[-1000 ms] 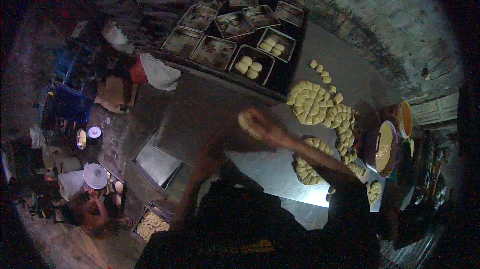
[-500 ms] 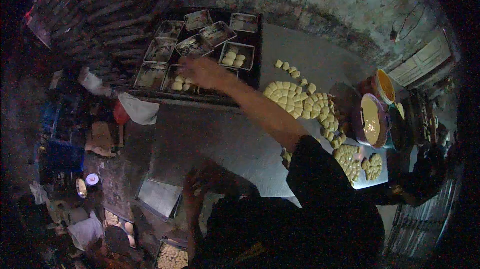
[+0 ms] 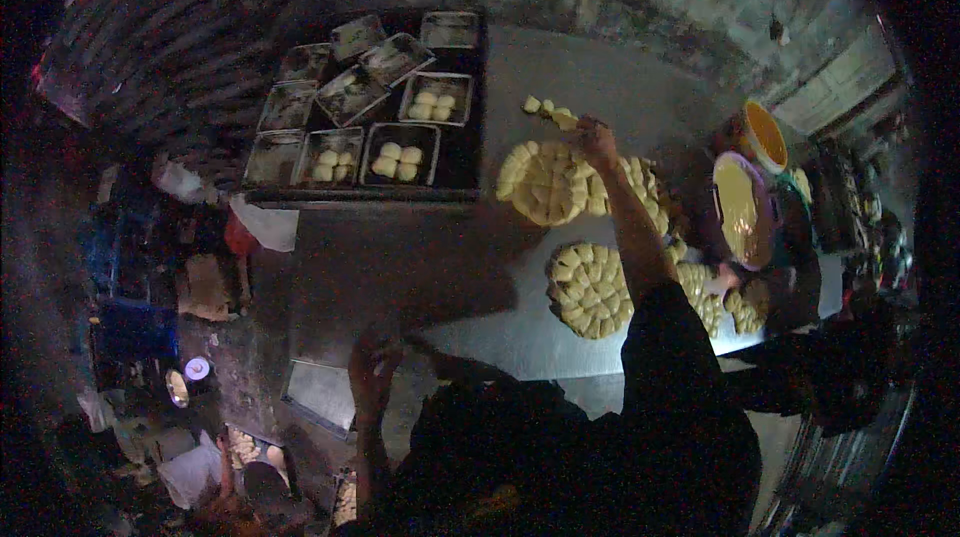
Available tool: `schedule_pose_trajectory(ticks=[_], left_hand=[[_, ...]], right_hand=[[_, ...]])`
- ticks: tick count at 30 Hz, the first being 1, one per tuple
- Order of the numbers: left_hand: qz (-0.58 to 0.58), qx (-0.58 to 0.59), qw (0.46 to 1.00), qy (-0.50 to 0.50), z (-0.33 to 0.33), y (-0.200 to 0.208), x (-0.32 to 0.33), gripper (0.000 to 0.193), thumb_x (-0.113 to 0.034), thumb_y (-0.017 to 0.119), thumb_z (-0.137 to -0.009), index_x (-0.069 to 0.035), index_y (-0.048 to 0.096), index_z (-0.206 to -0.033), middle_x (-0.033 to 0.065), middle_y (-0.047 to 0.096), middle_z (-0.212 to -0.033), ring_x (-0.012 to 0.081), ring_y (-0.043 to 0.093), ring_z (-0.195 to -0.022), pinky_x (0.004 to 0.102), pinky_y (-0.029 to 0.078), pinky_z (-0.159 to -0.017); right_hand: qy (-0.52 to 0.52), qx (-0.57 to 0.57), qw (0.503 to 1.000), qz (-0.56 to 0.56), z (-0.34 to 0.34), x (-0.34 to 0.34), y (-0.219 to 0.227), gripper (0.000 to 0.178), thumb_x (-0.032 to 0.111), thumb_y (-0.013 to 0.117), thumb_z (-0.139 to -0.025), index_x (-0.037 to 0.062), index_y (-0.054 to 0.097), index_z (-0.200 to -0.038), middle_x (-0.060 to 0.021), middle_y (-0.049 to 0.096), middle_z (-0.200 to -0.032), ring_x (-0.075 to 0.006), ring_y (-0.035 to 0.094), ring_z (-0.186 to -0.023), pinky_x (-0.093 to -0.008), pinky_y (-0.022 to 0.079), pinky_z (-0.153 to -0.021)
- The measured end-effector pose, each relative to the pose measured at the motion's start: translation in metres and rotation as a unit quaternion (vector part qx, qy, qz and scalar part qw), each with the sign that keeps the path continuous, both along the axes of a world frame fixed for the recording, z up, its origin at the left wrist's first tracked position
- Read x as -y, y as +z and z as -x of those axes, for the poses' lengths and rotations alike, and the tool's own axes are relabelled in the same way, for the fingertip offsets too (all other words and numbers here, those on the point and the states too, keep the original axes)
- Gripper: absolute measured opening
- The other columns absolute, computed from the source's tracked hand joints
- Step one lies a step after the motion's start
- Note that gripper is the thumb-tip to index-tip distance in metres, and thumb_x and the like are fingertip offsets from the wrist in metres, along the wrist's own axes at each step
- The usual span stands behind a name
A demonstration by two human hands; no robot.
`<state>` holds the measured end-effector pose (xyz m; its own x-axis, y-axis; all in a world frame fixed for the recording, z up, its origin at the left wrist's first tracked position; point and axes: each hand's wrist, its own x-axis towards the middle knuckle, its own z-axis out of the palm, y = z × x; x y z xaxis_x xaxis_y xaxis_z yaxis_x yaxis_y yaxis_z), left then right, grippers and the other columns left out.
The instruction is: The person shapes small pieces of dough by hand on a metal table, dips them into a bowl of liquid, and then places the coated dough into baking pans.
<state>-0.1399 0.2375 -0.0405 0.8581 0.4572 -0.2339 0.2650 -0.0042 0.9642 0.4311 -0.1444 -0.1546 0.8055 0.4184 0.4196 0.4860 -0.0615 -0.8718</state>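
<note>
My right hand (image 3: 597, 141) reaches over the far part of the table, its fingers closed on a small dough piece (image 3: 565, 122). Just below it lies a round of scored, pale dough (image 3: 545, 184), with more cut pieces beside it. A second cut dough round (image 3: 590, 289) sits nearer, left of my forearm. My left hand (image 3: 374, 365) is held low by the table's near edge, fingers curled together; shadow hides what they may hold. At the back left, a metal tin (image 3: 402, 155) holds several dough balls, as do two neighbouring tins.
Other tins (image 3: 277, 157) crowd a dark tray (image 3: 360, 195), some tilted over each other. To the right stand an orange-rimmed tub (image 3: 765, 137) and a purple tub (image 3: 742, 212) of yellowish stuff. Another person's hand (image 3: 727, 279) is near dough at the right. One more person (image 3: 225, 497) is lower left.
My right hand has swung from the tins rightward to the dough pieces. The front tins' dough balls and the nearer dough round are uncovered. My left hand stays low. The view has shifted slightly.
</note>
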Motion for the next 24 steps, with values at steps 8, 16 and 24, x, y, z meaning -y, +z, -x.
schedule_pose_trajectory(ticks=[8,16,24], left_hand=[[0.221,0.137,0.964,-0.053,-0.106,0.046,0.137,0.034,-0.004,0.064,-0.092,-0.003,0.058,-0.125,0.0115,0.061,-0.125,0.0214,0.059,-0.114,0.0365,0.050,-0.096],[0.265,0.017,0.954,-0.137,-0.132,0.048,0.257,0.025,-0.007,0.059,-0.096,0.002,0.060,-0.119,0.0115,0.061,-0.124,0.0216,0.057,-0.116,0.0340,0.047,-0.100],[-0.261,0.401,0.763,-0.435,-0.164,0.097,0.353,0.037,-0.035,0.062,-0.095,-0.011,0.066,-0.122,0.0086,0.059,-0.134,0.0317,0.051,-0.129,0.0486,0.039,-0.108]], right_hand=[[0.082,0.040,0.979,0.182,0.326,-0.078,0.189,0.040,0.006,0.076,-0.079,0.0058,0.065,-0.118,-0.0141,0.062,-0.126,-0.0325,0.061,-0.115,-0.0391,0.051,-0.096],[-0.144,-0.014,0.975,0.171,0.420,0.039,0.209,0.045,0.003,0.073,-0.082,0.0070,0.062,-0.126,-0.0120,0.062,-0.126,-0.0315,0.061,-0.115,-0.0398,0.053,-0.094],[-0.182,-0.157,0.969,0.051,0.449,0.150,0.219,0.041,0.009,0.074,-0.084,0.0022,0.060,-0.122,-0.0111,0.067,-0.111,-0.0235,0.066,-0.094,-0.0356,0.055,-0.081]])
